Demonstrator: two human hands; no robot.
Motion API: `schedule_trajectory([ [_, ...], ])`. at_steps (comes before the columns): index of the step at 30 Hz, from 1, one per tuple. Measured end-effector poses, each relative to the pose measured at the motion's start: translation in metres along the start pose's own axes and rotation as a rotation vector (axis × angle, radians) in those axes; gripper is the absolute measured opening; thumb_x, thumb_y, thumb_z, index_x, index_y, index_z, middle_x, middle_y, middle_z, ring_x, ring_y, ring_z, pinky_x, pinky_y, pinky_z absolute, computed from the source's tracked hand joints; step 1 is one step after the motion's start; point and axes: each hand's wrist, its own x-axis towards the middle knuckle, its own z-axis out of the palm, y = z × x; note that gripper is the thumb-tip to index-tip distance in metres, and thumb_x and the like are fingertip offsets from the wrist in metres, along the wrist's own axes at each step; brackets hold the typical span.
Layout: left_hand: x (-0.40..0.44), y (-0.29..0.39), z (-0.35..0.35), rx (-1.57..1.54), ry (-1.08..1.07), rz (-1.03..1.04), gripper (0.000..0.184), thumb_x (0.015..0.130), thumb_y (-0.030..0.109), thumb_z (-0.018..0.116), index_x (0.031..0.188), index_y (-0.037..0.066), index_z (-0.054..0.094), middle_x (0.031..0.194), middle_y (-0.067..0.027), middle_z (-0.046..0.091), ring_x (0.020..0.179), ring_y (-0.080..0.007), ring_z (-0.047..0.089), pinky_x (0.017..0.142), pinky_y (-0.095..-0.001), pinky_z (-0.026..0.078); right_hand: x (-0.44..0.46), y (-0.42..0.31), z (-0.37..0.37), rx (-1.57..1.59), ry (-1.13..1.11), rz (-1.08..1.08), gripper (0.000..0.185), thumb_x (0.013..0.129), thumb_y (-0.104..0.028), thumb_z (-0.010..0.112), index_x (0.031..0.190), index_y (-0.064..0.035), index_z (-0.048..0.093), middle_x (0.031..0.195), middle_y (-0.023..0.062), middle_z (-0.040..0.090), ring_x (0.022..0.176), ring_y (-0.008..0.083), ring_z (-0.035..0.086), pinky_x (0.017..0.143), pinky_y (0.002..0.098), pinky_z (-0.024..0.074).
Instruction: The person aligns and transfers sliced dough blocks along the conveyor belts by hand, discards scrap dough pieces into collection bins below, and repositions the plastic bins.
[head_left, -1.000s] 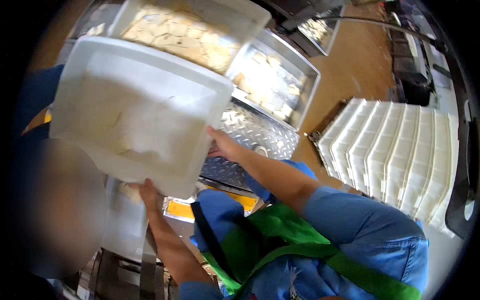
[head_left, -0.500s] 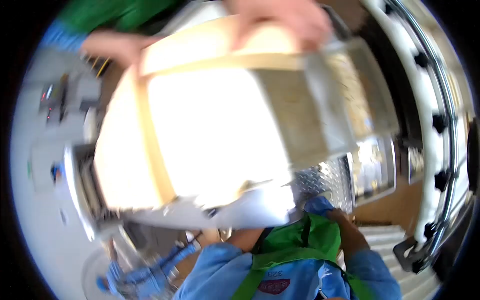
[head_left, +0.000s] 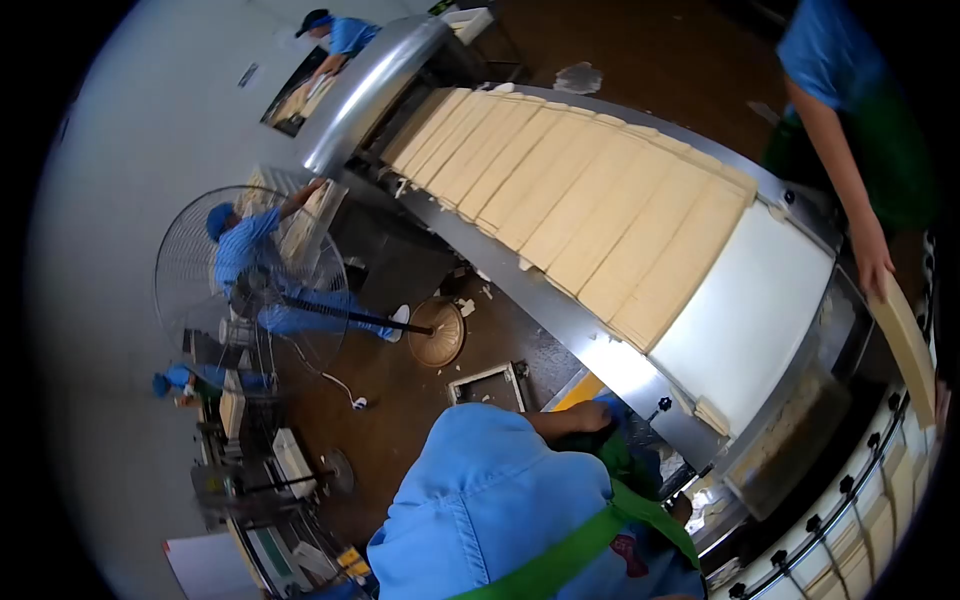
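Note:
At the near edge of the conveyor (head_left: pixel 755 315), my left hand (head_left: pixel 592 414) looks closed, with a crumpled blue cloth (head_left: pixel 620 404) at its fingers. My right hand (head_left: pixel 681 509) is dark and mostly hidden beside my green apron, so its fingers cannot be made out. Beyond my hands, several flat beige slabs (head_left: pixel 600 215) lie side by side across the white belt. A small beige scrap (head_left: pixel 712 416) sits on the belt's near corner.
At the right, a co-worker's hand (head_left: pixel 872 262) holds a long beige strip (head_left: pixel 905 345). A wire-caged fan (head_left: pixel 250 285) stands at left, near another person in blue. A curved rail with black knobs (head_left: pixel 847 484) runs along the lower right. A metal hood (head_left: pixel 375 85) covers the conveyor's far end.
My view has swung left and sharpened, showing the conveyor's length and the floor. The co-worker's hands, earlier over the beige slabs, are now at the right with a strip in one.

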Motion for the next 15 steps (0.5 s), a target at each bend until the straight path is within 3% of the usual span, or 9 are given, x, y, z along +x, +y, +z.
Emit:
schedule_trajectory([
  [1, -0.011, 0.01, -0.014, -0.016, 0.016, -0.006, 0.049, 0.087, 0.039, 0.054, 0.123, 0.006, 0.055, 0.111, -0.0187, 0.064, 0.103, -0.0343, 0.061, 0.091, -0.0412, 0.047, 0.009, -0.015, -0.002, 0.022, 0.013, -0.045, 0.022, 0.09, -0.025, 0.05, 0.084, -0.007, 0.061, 0.084, 0.0048, 0.061, 0.067, 0.0162, 0.058, 0.05, 0.0278, 0.0428],
  [3, -0.025, 0.023, -0.032, -0.141, 0.12, -0.075, 0.048, 0.085, 0.035, 0.057, 0.122, 0.005, 0.056, 0.111, -0.0176, 0.065, 0.103, -0.0332, 0.061, 0.091, -0.04, 0.047, 0.002, -0.086, 0.0, 0.133, 0.146, 0.117, 0.023, 0.093, -0.028, 0.05, 0.088, -0.0075, 0.06, 0.077, 0.0023, 0.058, 0.065, 0.0131, 0.056, 0.048, 0.0254, 0.0394],
  [5, -0.03, 0.017, -0.028, -0.215, 0.35, -0.062, 0.032, 0.083, 0.027, 0.056, 0.105, 0.007, 0.066, 0.096, -0.0194, 0.068, 0.09, -0.0347, 0.065, 0.083, -0.0417, 0.051, 0.019, -0.115, -0.016, 0.126, 0.144, 0.008, 0.024, 0.095, -0.031, 0.051, 0.091, -0.0088, 0.056, 0.073, 0.0005, 0.056, 0.062, 0.0102, 0.054, 0.047, 0.0247, 0.0378],
  [6, -0.038, 0.016, -0.033, -0.247, 0.423, -0.097, 0.027, 0.083, 0.025, 0.056, 0.099, 0.007, 0.068, 0.09, -0.0202, 0.068, 0.085, -0.0356, 0.066, 0.08, -0.0428, 0.052, 0.044, -0.114, -0.034, 0.193, 0.005, -0.103, 0.022, 0.094, -0.032, 0.055, 0.09, -0.0098, 0.055, 0.074, -0.0001, 0.057, 0.06, 0.0076, 0.052, 0.047, 0.0218, 0.0352],
  [7, -0.069, 0.044, -0.051, -0.249, 0.584, -0.139, 0.022, 0.084, 0.022, 0.052, 0.09, 0.008, 0.068, 0.086, -0.0219, 0.067, 0.084, -0.0395, 0.065, 0.076, -0.0466, 0.051, 0.043, -0.14, -0.037, 0.23, 0.062, -0.136, 0.023, 0.094, -0.031, 0.055, 0.085, -0.0089, 0.055, 0.073, 0.0003, 0.056, 0.058, 0.0066, 0.05, 0.047, 0.0217, 0.0355],
  [8, -0.069, 0.046, -0.052, -0.273, 0.709, -0.237, 0.018, 0.084, 0.018, 0.052, 0.09, 0.006, 0.065, 0.086, -0.0212, 0.066, 0.083, -0.0395, 0.064, 0.075, -0.0468, 0.05, 0.048, -0.163, -0.043, 0.192, 0.094, -0.229, 0.023, 0.095, -0.029, 0.055, 0.085, -0.0078, 0.056, 0.074, 0.0009, 0.057, 0.06, 0.0069, 0.051, 0.05, 0.0222, 0.0381],
  [10, -0.084, 0.058, -0.062, -0.4, 1.031, -0.051, 0.019, 0.084, 0.015, 0.055, 0.099, 0.003, 0.059, 0.093, -0.0218, 0.063, 0.088, -0.0385, 0.061, 0.078, -0.045, 0.049, 0.065, -0.199, -0.052, 0.102, 0.178, -0.488, 0.02, 0.095, -0.024, 0.055, 0.089, -0.0046, 0.057, 0.08, 0.0028, 0.059, 0.068, 0.0089, 0.053, 0.061, 0.0235, 0.043],
  [12, -0.093, 0.084, -0.085, -0.487, 1.187, 0.037, 0.031, 0.083, 0.014, 0.059, 0.11, 0.0, 0.052, 0.105, -0.0221, 0.056, 0.092, -0.037, 0.058, 0.08, -0.0424, 0.047, 0.07, -0.244, -0.047, 0.059, 0.276, -0.74, 0.018, 0.094, -0.018, 0.055, 0.095, -0.0015, 0.06, 0.084, 0.0042, 0.061, 0.075, 0.0113, 0.056, 0.068, 0.0244, 0.0453],
  [15, -0.091, 0.106, -0.121, -0.45, 1.194, 0.139, 0.05, 0.083, 0.019, 0.063, 0.123, -0.003, 0.044, 0.118, -0.0271, 0.049, 0.106, -0.04, 0.052, 0.09, -0.0432, 0.044, 0.049, -0.326, -0.02, -0.065, 0.331, -0.969, 0.021, 0.093, -0.015, 0.056, 0.105, 0.0011, 0.061, 0.093, 0.0065, 0.063, 0.084, 0.0151, 0.058, 0.078, 0.0264, 0.0462],
])
